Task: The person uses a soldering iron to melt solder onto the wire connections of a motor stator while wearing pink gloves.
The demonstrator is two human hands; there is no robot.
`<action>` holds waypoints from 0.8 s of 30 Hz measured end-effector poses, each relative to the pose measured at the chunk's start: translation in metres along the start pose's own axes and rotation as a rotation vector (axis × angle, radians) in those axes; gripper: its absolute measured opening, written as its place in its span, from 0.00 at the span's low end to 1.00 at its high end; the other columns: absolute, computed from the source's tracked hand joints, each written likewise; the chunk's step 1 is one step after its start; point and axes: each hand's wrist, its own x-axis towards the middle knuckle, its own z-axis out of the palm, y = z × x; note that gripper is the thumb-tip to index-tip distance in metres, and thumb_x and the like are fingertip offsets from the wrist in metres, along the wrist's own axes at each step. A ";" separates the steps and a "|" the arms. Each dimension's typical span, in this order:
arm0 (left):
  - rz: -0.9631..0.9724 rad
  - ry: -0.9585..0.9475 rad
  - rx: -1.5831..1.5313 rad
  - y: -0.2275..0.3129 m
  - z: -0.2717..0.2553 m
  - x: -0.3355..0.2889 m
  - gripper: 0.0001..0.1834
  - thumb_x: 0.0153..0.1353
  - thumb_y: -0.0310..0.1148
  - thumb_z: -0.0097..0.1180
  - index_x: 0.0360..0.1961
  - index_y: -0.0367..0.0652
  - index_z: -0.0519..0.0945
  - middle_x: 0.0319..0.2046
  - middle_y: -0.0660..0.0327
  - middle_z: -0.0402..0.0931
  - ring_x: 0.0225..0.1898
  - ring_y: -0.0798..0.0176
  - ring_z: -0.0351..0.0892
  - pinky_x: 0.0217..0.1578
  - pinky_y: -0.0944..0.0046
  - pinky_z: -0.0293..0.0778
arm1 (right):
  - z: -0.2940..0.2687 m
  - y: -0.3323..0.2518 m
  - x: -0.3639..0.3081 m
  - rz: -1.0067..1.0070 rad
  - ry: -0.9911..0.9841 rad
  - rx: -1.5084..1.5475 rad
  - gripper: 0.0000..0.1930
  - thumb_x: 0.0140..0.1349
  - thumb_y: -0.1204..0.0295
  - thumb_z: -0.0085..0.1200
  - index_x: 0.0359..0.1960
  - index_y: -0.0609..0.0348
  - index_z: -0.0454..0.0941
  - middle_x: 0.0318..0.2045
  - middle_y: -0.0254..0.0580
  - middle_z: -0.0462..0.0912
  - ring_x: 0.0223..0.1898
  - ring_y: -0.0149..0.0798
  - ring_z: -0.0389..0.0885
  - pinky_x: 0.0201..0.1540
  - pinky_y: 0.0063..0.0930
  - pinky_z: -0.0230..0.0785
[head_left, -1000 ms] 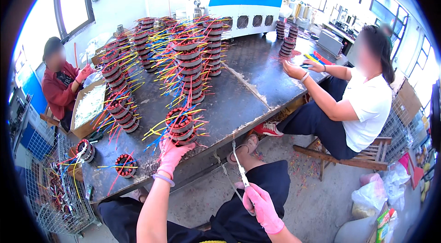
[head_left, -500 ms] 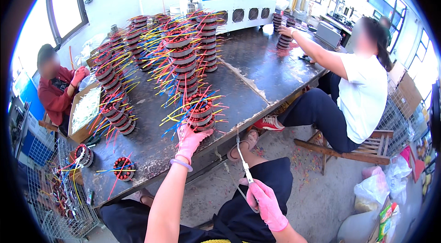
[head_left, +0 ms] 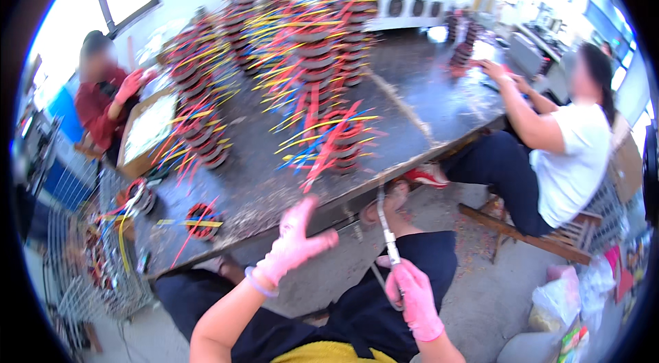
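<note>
My left hand (head_left: pixel 295 243), in a pink glove with a pale ring at the wrist, is held in the air before the table edge, fingers spread and holding nothing. The nearest stack of motor stators (head_left: pixel 343 150) stands beyond it, with red, yellow and blue lead wires sticking out. In my right hand (head_left: pixel 417 298), also pink-gloved, is a slim grey-and-white rod-like tool (head_left: pixel 391 246) that reaches up toward the table edge; its exact kind I cannot make out. A single stator (head_left: pixel 203 221) lies on the table at the left, and another stator (head_left: pixel 141 197) sits at the corner.
Several tall stator stacks (head_left: pixel 195 102) stand on the dark table (head_left: pixel 268 195). A person in a white shirt (head_left: pixel 573 157) sits at the right, another in dark red (head_left: pixel 103 102) at the far left. A wire basket (head_left: pixel 72 260) stands at the left, and bags (head_left: pixel 559 298) lie at the right.
My left hand has come off the nearest stator stack and drawn back toward me, fingers spread. The view has shifted. At the right, the other person's arms have lowered from their stack.
</note>
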 end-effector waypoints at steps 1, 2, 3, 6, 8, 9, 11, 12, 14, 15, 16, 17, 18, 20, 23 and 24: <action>-0.009 -0.136 -0.108 0.007 -0.021 -0.025 0.45 0.54 0.50 0.69 0.67 0.36 0.68 0.65 0.47 0.67 0.69 0.50 0.62 0.70 0.52 0.55 | 0.003 0.002 0.000 -0.006 -0.001 -0.020 0.20 0.76 0.60 0.43 0.57 0.62 0.76 0.18 0.23 0.68 0.17 0.17 0.57 0.19 0.15 0.46; -0.016 -0.263 -0.219 0.015 -0.044 -0.048 0.39 0.54 0.43 0.72 0.64 0.37 0.72 0.63 0.51 0.71 0.66 0.53 0.68 0.67 0.55 0.61 | 0.007 0.004 0.001 -0.015 -0.005 -0.037 0.20 0.76 0.60 0.43 0.57 0.63 0.76 0.18 0.23 0.69 0.16 0.17 0.57 0.19 0.15 0.46; -0.003 -0.245 -0.179 0.020 -0.067 -0.064 0.35 0.52 0.38 0.74 0.60 0.38 0.76 0.60 0.54 0.74 0.63 0.57 0.71 0.66 0.56 0.64 | 0.011 0.007 0.000 -0.003 -0.025 -0.021 0.20 0.76 0.60 0.43 0.57 0.63 0.76 0.18 0.23 0.69 0.16 0.18 0.57 0.19 0.15 0.47; 0.155 0.060 0.156 -0.004 -0.148 -0.094 0.39 0.43 0.37 0.78 0.59 0.39 0.76 0.59 0.54 0.74 0.63 0.51 0.71 0.65 0.54 0.64 | 0.030 0.011 0.000 0.036 -0.079 -0.031 0.19 0.76 0.61 0.42 0.56 0.63 0.76 0.17 0.24 0.70 0.16 0.18 0.59 0.19 0.16 0.47; 0.108 0.181 0.438 -0.021 -0.189 -0.096 0.48 0.36 0.39 0.80 0.63 0.41 0.73 0.61 0.51 0.71 0.66 0.47 0.67 0.67 0.51 0.62 | 0.043 0.012 0.001 0.070 -0.096 -0.040 0.19 0.76 0.61 0.43 0.56 0.63 0.76 0.17 0.24 0.69 0.16 0.18 0.59 0.19 0.16 0.48; 0.047 0.195 0.573 -0.040 -0.202 -0.102 0.57 0.32 0.43 0.81 0.67 0.43 0.68 0.65 0.50 0.66 0.69 0.44 0.61 0.69 0.49 0.58 | 0.049 0.017 0.002 0.086 -0.126 -0.025 0.19 0.76 0.61 0.44 0.56 0.63 0.76 0.17 0.25 0.69 0.16 0.18 0.59 0.19 0.15 0.48; -0.043 0.114 0.723 -0.071 -0.219 -0.103 0.62 0.31 0.46 0.80 0.71 0.43 0.63 0.70 0.49 0.60 0.70 0.41 0.58 0.71 0.48 0.56 | 0.062 0.017 0.005 0.110 -0.184 -0.043 0.19 0.76 0.62 0.44 0.57 0.63 0.76 0.18 0.25 0.69 0.17 0.18 0.59 0.20 0.15 0.48; -0.080 0.062 0.757 -0.082 -0.222 -0.097 0.63 0.31 0.46 0.80 0.72 0.43 0.61 0.71 0.48 0.59 0.70 0.40 0.57 0.71 0.48 0.56 | 0.069 0.015 0.006 0.129 -0.192 -0.060 0.18 0.76 0.63 0.45 0.57 0.63 0.75 0.19 0.25 0.69 0.18 0.18 0.59 0.20 0.15 0.48; -0.069 0.024 0.683 -0.093 -0.216 -0.085 0.62 0.31 0.46 0.79 0.71 0.43 0.63 0.69 0.48 0.61 0.69 0.40 0.59 0.70 0.49 0.56 | 0.075 0.017 0.004 0.159 -0.231 -0.080 0.18 0.76 0.63 0.45 0.57 0.64 0.75 0.19 0.25 0.69 0.19 0.19 0.60 0.22 0.16 0.50; -0.053 0.005 0.647 -0.097 -0.212 -0.079 0.60 0.31 0.46 0.79 0.70 0.43 0.64 0.68 0.48 0.63 0.69 0.40 0.60 0.70 0.50 0.57 | 0.078 0.018 0.004 0.172 -0.252 -0.090 0.18 0.76 0.63 0.45 0.57 0.64 0.75 0.19 0.25 0.69 0.20 0.20 0.61 0.23 0.16 0.50; -0.038 -0.014 0.610 -0.099 -0.211 -0.075 0.59 0.32 0.46 0.78 0.70 0.43 0.65 0.67 0.48 0.64 0.68 0.40 0.61 0.70 0.50 0.58 | 0.082 0.018 0.005 0.177 -0.266 -0.082 0.18 0.76 0.64 0.45 0.58 0.64 0.75 0.20 0.25 0.69 0.21 0.20 0.61 0.24 0.17 0.51; 0.021 0.017 0.645 -0.102 -0.205 -0.071 0.54 0.35 0.50 0.76 0.66 0.44 0.70 0.62 0.48 0.70 0.66 0.41 0.65 0.69 0.49 0.59 | 0.083 0.022 0.003 0.196 -0.266 -0.073 0.18 0.75 0.64 0.46 0.58 0.64 0.75 0.20 0.25 0.69 0.21 0.20 0.61 0.25 0.17 0.52; 0.040 0.029 0.625 -0.103 -0.202 -0.067 0.52 0.35 0.50 0.76 0.65 0.44 0.71 0.61 0.49 0.70 0.64 0.42 0.66 0.68 0.49 0.60 | 0.084 0.026 0.002 0.215 -0.266 -0.064 0.18 0.75 0.64 0.46 0.58 0.64 0.75 0.20 0.25 0.68 0.22 0.21 0.62 0.26 0.18 0.52; 0.070 0.040 0.576 -0.102 -0.197 -0.061 0.50 0.35 0.49 0.76 0.62 0.43 0.73 0.58 0.49 0.72 0.62 0.43 0.68 0.66 0.49 0.63 | 0.086 0.029 0.006 0.239 -0.270 -0.102 0.19 0.75 0.64 0.47 0.59 0.65 0.75 0.21 0.25 0.68 0.23 0.21 0.62 0.27 0.19 0.54; 0.091 0.044 0.560 -0.089 -0.187 -0.065 0.48 0.35 0.47 0.75 0.61 0.42 0.74 0.57 0.50 0.73 0.59 0.44 0.70 0.64 0.50 0.64 | 0.098 0.033 0.010 0.297 -0.324 -0.165 0.19 0.76 0.63 0.47 0.58 0.65 0.75 0.21 0.25 0.68 0.23 0.21 0.62 0.28 0.18 0.54; 0.120 0.040 0.546 -0.086 -0.184 -0.063 0.48 0.34 0.46 0.76 0.61 0.42 0.74 0.57 0.50 0.73 0.59 0.44 0.70 0.64 0.50 0.64 | 0.101 0.037 0.010 0.304 -0.317 -0.176 0.18 0.76 0.63 0.46 0.57 0.64 0.75 0.20 0.24 0.68 0.22 0.20 0.60 0.26 0.17 0.51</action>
